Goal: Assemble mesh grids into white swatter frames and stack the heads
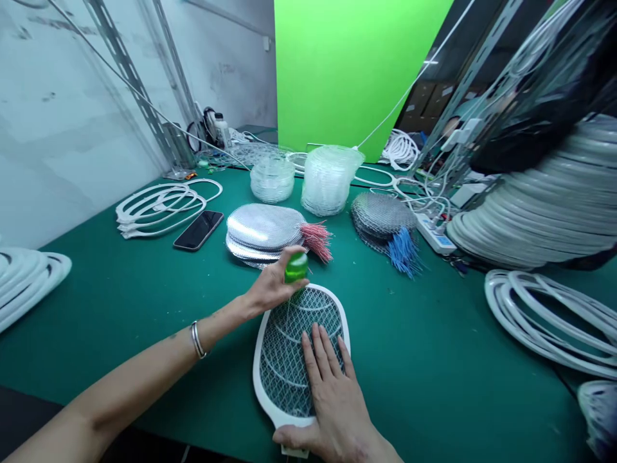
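Observation:
A white-framed mosquito swatter head [258, 360] with diamond-pattern mesh lies flat on the green table, its narrow neck toward me. My left hand [276, 283] is closed around a shiny, translucent green rounded piece [295, 267] at the swatter's far upper-left rim. The lower end of that green piece is hidden, so its exact kind does not show. My right hand [332, 392] lies flat over the lower right of the mesh, fingers stretched out, thumb near the neck. Just beyond the left hand sits a stack of silver mesh sheets [265, 226] with red wires [317, 241].
Dark mesh sheets with blue wires [383, 215] lie to the right. Behind stand two stacks of clear plastic rings [325, 180]. A phone [198, 230], white frames [161, 206], a power strip [436, 235] and large white frame stacks [544, 199] surround the work area.

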The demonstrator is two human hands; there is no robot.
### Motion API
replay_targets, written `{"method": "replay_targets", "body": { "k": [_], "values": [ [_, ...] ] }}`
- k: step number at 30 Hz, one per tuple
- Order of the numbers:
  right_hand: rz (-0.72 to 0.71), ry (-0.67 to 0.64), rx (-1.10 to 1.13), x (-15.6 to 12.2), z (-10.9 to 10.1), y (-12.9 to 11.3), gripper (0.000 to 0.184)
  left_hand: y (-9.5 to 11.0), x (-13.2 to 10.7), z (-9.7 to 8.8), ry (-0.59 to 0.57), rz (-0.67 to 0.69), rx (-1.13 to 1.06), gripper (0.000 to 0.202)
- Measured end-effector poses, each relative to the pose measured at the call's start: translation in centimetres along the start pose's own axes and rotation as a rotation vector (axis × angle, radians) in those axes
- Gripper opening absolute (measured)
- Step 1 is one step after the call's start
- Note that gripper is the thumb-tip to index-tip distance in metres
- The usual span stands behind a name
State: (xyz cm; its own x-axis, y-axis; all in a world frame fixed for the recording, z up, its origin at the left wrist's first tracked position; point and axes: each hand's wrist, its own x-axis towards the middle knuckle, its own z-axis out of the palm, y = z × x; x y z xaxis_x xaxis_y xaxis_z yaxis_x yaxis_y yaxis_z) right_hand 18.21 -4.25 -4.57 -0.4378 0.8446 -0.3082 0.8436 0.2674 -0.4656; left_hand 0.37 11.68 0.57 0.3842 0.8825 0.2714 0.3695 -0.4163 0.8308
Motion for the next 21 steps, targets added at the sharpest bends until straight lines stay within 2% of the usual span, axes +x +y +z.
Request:
{"method": "replay_targets", "body": {
  "k": [2,4,6,8,11,17,21],
  "values": [
    [-0.002,-0.020,0.012,0.1,-0.3,-0.2,0.118,0.2,0.7,1.0,-0.027,-0.001,-0.016,0.058],
    [-0.001,-0.054,0.031,0.1,-1.0,-0.4,0.119,0.6,1.1,2.2,-0.046,0.077,-0.026,0.060],
    [-0.008,-0.104,0.067,-0.1,-2.0,-0.8,0.119,1.1,1.4,3.7,-0.120,0.138,-0.005,0.059],
    [-0.036,-0.144,0.121,-0.3,-3.1,-1.1,0.117,1.5,1.6,4.9,-0.179,0.122,0.007,0.056],
    [-0.068,-0.157,0.199,-0.5,-4.2,-1.4,0.115,1.9,1.8,6.0,-0.159,0.122,-0.053,0.058],
    [-0.081,-0.114,0.216,-0.8,-3.9,-1.1,0.117,3.5,1.6,7.0,-0.342,0.172,0.030,0.056],
    [-0.077,-0.059,0.191,-1.0,-3.0,-1.0,0.113,4.5,0.5,8.4,-0.456,0.305,0.013,0.057]
  ]
}}
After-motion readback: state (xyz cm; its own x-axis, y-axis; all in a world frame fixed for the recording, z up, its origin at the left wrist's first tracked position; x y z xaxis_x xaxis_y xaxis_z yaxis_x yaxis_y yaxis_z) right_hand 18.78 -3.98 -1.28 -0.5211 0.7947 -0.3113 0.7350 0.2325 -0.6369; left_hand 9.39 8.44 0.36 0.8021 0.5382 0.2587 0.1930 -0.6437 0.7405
